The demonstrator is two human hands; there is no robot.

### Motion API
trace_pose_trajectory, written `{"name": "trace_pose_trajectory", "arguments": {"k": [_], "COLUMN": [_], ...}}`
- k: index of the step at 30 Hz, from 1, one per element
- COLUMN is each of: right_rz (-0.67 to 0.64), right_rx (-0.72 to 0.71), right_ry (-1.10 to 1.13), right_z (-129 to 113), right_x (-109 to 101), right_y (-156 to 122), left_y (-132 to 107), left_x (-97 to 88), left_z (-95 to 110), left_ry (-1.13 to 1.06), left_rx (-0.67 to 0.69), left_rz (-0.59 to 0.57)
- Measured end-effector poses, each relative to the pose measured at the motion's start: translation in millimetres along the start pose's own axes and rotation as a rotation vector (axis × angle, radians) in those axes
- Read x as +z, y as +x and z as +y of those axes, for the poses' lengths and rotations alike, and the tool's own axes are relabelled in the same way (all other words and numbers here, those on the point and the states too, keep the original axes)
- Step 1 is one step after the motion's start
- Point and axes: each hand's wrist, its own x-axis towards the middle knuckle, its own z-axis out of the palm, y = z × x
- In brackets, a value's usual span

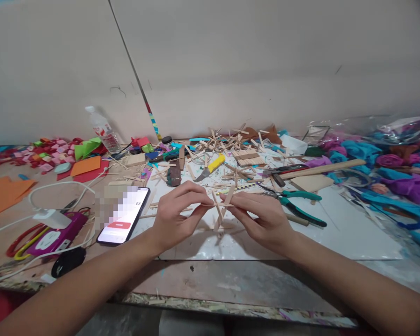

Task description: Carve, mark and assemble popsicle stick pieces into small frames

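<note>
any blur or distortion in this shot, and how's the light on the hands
Head view: soft even light, faint shadows under the left hand and right hand; stick piece between them sharp; pixelated patch over part of the phone; wide-angle bending at the edges.

Pale tan crossed wooden sticks (221, 207) sit beside teal-handled metal pliers (298, 205). Behind the sticks lies a yellow-handled utility knife (212, 167). Left of them, flat orange paper sheets (86, 165).
</note>
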Motion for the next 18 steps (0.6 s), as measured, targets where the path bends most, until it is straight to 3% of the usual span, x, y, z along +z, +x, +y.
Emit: {"name": "trace_pose_trajectory", "arguments": {"k": [12, 18], "right_rz": [-0.06, -0.025], "right_rx": [0.059, 0.263], "right_ry": [0.011, 0.083], "right_z": [-1.7, -6.2], "right_x": [1.5, 1.0], "right_y": [-1.4, 0.2], "left_y": [-4.7, -2.9], "left_x": [4.3, 5.7], "left_z": [-3.1, -4.3], "left_ry": [-0.087, -0.104], "left_rx": [-0.083, -0.389], "left_rz": [-0.027, 0.017]}}
